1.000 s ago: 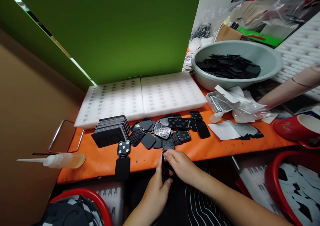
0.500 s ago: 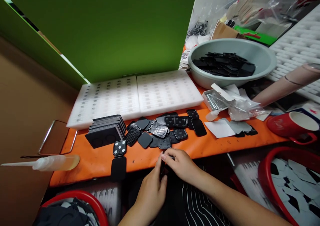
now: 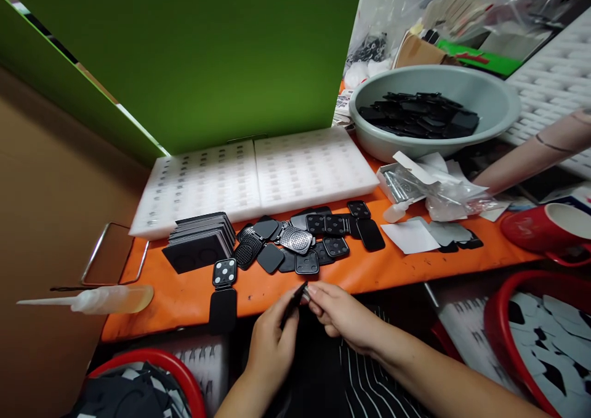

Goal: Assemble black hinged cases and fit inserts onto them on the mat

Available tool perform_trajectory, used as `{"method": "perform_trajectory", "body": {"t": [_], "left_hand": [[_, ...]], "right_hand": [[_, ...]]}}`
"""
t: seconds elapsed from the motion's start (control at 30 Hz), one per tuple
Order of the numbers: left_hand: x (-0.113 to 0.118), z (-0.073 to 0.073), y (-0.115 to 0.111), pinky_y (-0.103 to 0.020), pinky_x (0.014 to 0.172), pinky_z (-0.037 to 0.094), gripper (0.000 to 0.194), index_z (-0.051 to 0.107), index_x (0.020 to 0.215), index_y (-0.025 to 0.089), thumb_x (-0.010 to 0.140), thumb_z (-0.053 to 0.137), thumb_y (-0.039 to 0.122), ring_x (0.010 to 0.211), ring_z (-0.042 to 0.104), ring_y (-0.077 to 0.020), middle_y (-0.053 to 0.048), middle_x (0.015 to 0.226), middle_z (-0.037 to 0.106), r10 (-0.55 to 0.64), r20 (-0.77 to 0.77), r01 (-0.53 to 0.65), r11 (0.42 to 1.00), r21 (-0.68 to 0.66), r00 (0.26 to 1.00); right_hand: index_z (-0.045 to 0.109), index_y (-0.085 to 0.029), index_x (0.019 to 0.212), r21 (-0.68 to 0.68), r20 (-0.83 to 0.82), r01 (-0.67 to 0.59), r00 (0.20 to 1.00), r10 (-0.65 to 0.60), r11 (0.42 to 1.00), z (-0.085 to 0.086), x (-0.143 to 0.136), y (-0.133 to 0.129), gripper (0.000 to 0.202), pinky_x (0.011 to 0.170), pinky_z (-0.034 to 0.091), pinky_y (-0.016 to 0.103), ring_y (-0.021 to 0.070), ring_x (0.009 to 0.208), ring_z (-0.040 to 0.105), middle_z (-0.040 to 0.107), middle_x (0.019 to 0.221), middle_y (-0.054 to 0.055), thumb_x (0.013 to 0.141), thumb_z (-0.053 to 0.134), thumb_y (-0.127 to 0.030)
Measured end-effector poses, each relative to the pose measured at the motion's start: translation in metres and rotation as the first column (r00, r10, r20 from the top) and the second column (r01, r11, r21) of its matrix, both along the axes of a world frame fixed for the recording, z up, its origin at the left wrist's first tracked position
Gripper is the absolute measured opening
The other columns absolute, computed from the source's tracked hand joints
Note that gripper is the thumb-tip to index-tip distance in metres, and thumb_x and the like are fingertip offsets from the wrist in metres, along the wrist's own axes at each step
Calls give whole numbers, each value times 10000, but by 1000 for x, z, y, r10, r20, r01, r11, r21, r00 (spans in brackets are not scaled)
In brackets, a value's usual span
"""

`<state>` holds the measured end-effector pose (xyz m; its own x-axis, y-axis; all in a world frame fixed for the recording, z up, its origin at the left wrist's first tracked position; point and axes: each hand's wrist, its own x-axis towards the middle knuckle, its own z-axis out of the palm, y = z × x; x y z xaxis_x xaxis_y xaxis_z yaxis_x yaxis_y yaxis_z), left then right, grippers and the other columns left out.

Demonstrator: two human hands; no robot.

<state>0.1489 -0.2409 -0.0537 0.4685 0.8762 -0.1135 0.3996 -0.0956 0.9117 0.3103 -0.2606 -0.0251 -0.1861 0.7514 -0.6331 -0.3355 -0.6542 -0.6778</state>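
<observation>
In front of my lap, my left hand is closed on a thin black flat piece, seen nearly edge-on. My right hand pinches at the upper end of that piece; a small pale or metallic bit shows by the fingertips, too small to name. Just beyond the hands lies a pile of black hinged plates, some with round dots and some with a grid texture. Left of it, one hinged plate with white dots lies unfolded, its plain half overhanging the table edge. A stack of black cards leans behind that.
White foam trays stand at the back of the orange table. A glue bottle lies at left. Rightward are a grey basin of black plates, white paper and a red mug. Red tubs flank my lap.
My left hand has shifted slightly left and down, and the black piece shows more between the hands. The fingers of my right hand have curled in closer. The view has drifted slightly.
</observation>
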Motion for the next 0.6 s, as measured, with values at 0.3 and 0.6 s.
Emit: {"method": "perform_trajectory", "body": {"t": [0.3, 0.6], "left_hand": [[-5, 8, -1, -326, 854, 522, 456, 564, 1148, 203, 745, 424, 45, 986, 640, -200, -69, 1080, 674, -150, -161, 207, 871, 446, 976], [1, 8, 10, -282, 741, 526, 191, 639, 975, 207, 825, 522, 203, 817, 671, -186, -52, 906, 710, -31, 4, 30, 993, 112, 1000]], "right_hand": [[496, -162, 773, -71, -125, -1, 992, -7, 997, -7, 4, -8, 360, 408, 66, 175, 20, 449, 199, 397, 616, -61, 739, 619, -499], [534, -151, 739, -102, -266, 151, 948, -173, 983, -17, -10, -11, 396, 403, 105, 175, 26, 438, 198, 377, 564, -68, 733, 630, -535]]}}
